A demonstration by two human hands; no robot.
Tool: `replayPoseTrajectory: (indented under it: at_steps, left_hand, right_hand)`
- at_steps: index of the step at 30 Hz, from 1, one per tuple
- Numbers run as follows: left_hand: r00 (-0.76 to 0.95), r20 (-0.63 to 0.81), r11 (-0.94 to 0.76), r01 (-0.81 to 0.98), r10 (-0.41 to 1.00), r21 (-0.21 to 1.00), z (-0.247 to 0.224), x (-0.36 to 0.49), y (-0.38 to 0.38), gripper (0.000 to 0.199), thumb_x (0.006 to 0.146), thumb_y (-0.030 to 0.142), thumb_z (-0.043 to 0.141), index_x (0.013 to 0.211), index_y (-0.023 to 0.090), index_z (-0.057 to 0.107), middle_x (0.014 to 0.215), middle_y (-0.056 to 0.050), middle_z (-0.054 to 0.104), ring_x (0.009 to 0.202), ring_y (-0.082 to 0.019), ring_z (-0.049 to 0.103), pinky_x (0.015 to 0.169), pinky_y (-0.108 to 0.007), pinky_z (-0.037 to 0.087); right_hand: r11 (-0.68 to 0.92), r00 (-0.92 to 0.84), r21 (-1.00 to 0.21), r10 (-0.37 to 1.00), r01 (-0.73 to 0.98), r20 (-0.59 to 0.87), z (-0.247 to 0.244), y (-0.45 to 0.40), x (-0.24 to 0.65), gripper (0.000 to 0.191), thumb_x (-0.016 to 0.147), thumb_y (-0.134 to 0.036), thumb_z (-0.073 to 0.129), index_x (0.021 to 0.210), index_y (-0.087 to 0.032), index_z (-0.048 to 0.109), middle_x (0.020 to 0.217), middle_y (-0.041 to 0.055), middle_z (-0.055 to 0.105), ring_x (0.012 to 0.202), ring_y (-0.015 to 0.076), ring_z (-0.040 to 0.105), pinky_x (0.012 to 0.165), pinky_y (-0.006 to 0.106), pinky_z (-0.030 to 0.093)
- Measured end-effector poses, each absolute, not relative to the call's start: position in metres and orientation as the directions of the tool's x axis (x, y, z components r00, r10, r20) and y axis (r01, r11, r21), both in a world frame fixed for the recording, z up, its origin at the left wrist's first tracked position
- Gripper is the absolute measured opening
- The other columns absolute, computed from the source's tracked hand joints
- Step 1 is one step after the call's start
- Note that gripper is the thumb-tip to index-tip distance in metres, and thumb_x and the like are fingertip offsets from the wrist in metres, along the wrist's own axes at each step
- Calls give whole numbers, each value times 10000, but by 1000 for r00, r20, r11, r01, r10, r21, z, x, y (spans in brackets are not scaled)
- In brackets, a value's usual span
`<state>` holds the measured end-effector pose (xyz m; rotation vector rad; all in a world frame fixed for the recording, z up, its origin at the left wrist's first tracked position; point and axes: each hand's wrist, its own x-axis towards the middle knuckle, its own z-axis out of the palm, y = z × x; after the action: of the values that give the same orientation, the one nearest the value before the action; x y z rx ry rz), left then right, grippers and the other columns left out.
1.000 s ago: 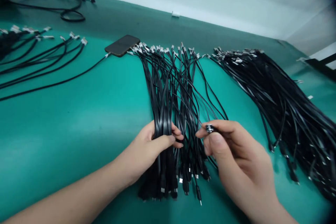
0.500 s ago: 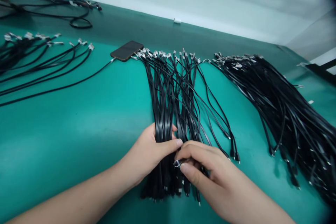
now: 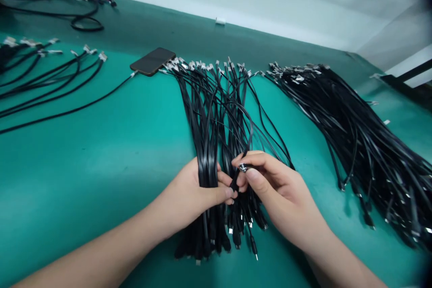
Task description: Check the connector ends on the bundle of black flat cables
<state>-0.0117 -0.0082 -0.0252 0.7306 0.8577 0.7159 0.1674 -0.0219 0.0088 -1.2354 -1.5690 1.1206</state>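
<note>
Our left hand closed around a bundle of flat black cables, our right hand pinching a metal connector, the bundle's far end lying on our green desk, beside a smartphone

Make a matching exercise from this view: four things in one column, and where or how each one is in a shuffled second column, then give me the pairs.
Things:
1. Left hand
2. Right hand
3. Dark smartphone
4. Pile of black cables

Places or states:
A. Lying to the right of the hands, touched by neither
B. Pinching a small metal connector
C. Lying flat beyond the hands, left of the cable ends
D. Gripping the middle bundle of flat black cables

Pairs: 1-D, 2-B, 3-C, 4-A
</note>
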Motion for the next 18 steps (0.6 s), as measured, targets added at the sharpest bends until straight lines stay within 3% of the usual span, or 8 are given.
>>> replayPoseTrajectory:
  at_steps: [3, 9, 13, 18]
  left_hand:
    - [418, -406, 542, -284, 813, 791, -25, -11, -9, 326, 711, 135, 824, 870, 179, 543, 718, 52, 698, 662, -127, 713, 700, -280, 563]
    - [361, -452, 564, -321, 815, 761, -24, -7, -10, 387, 659, 122, 853, 880, 180, 542, 734, 45, 715, 679, -151, 737, 633, -255, 573]
    - [427, -408, 558, -325, 807, 764, -16, -8, -7, 324, 667, 129, 860, 829, 179, 584, 728, 34, 725, 658, -118, 695, 617, -232, 558]
    - [443, -406, 560, -305, 799, 770, -12, -9, -7, 297, 672, 228, 888, 785, 175, 618, 688, 30, 712, 649, -127, 673, 676, -275, 558]
  right_hand:
    - [125, -107, -961, 989, 248, 101, 7, -23, 168, 146, 1016, -288, 535, 1018, -211, 658, 996, 54, 688, 713, 131, 675, 680, 301, 604]
    - [38, -60, -961, 998, 274, 23, 8, -28, 171, 180, 1029, -362, 515, 999, -212, 610, 893, 47, 712, 630, 134, 650, 547, 269, 557]
    - [1, -192, -987, 981, 159, -30, 12, -29, 167, 168, 1036, -330, 509, 1022, -212, 629, 782, 14, 696, 709, 147, 691, 672, 286, 597]
    - [-44, -203, -993, 977, 111, -66, 12, -29, 165, 177, 1032, -320, 512, 1025, -206, 646, 796, 21, 706, 747, 150, 701, 716, 295, 605]
